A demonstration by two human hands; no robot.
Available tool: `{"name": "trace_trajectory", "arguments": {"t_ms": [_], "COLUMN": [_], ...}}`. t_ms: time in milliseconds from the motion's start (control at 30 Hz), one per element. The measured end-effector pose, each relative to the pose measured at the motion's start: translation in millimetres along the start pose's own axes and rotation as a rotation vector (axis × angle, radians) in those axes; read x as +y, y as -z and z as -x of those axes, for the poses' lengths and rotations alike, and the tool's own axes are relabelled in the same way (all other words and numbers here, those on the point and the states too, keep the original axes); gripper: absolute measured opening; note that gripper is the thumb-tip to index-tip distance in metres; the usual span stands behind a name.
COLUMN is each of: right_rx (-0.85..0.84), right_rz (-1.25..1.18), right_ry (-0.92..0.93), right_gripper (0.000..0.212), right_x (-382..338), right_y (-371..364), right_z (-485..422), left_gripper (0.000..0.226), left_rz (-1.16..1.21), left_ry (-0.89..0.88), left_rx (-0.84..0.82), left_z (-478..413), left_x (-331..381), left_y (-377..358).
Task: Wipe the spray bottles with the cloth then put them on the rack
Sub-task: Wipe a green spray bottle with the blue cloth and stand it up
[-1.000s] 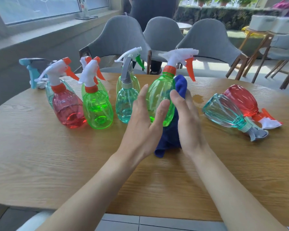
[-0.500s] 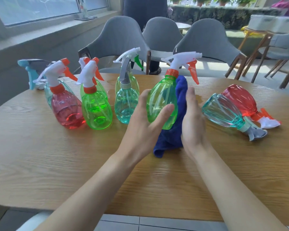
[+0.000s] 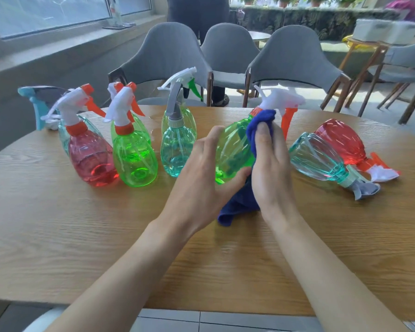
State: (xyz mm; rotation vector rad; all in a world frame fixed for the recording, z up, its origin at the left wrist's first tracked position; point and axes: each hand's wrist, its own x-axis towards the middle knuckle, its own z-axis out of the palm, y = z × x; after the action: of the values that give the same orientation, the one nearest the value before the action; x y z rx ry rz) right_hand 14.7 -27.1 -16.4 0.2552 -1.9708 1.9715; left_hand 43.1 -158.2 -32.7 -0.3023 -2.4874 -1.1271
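Tilting to the right, a green bottle (image 3: 233, 149) is gripped low on its body by the left hand (image 3: 201, 178), fingers and thumb curled round it. A blue cloth (image 3: 240, 202) is pinched at its bunched top by the right hand (image 3: 271, 173) and pressed vs. the bottle's neck; its tail is draped onto the table (image 3: 106, 236) btw. the wrists. Left of the left hand, a red bottle (image 3: 91, 159), a second green bottle (image 3: 134, 159) and a teal bottle (image 3: 177, 152) are stood upright. Right of the right hand, a tipped teal bottle (image 3: 319, 156) is laid on its side.

A round wooden table (image 3: 58, 236) fills the middle of the frame. Three grey chairs (image 3: 228, 49) stand behind it at the top. A window (image 3: 46, 13) is upper left, and green bushes (image 3: 309, 20) are upper right.
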Motion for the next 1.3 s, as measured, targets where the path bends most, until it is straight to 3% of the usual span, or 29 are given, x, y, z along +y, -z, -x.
{"name": "trace_trajectory", "arguments": {"t_ms": [167, 400, 567, 633, 833, 1000, 1133, 1300], "right_rx": [0.001, 0.016, -0.119, -0.172, -0.222, -0.318, -0.396, -0.346], "right_rz": [-0.018, -0.502, -0.120, -0.053, -0.348, -0.338, -0.188, -0.145], "right_ry": [-0.005, -0.231, -0.089, -0.048, -0.152, -0.118, -0.066, -0.026], "right_gripper": [0.019, 0.039, 0.028, 0.038, 0.036, 0.057, 0.075, 0.066], "right_x": [2, 3, 5, 8, 7, 10, 7, 8], "right_y": [0, 3, -1, -4, -4, -5, -3, -8], "right_z": [-2, -14, 0, 2, -3, 2, 6, 6], "left_gripper": [0.082, 0.070, 0.070, 0.074, 0.083, 0.076, 0.069, 0.058], "left_rz": [-0.024, 0.147, 0.203, 0.164, 0.192, 0.406, 0.520, 0.523], "left_ry": [-0.022, 0.070, 0.156, 0.153, 0.142, 0.286, 0.366, 0.365], "left_rx": [0.000, -0.021, 0.006, 0.026, 0.079, 0.105, 0.140, 0.092], "left_z": [0, 3, -3, -3, -5, -12, -20, -16], "left_x": [-1, 5, 2, 1, 0, 3, -5, 7], "left_y": [2, 1, 3, 3, 4, 8, 12, 14]}}
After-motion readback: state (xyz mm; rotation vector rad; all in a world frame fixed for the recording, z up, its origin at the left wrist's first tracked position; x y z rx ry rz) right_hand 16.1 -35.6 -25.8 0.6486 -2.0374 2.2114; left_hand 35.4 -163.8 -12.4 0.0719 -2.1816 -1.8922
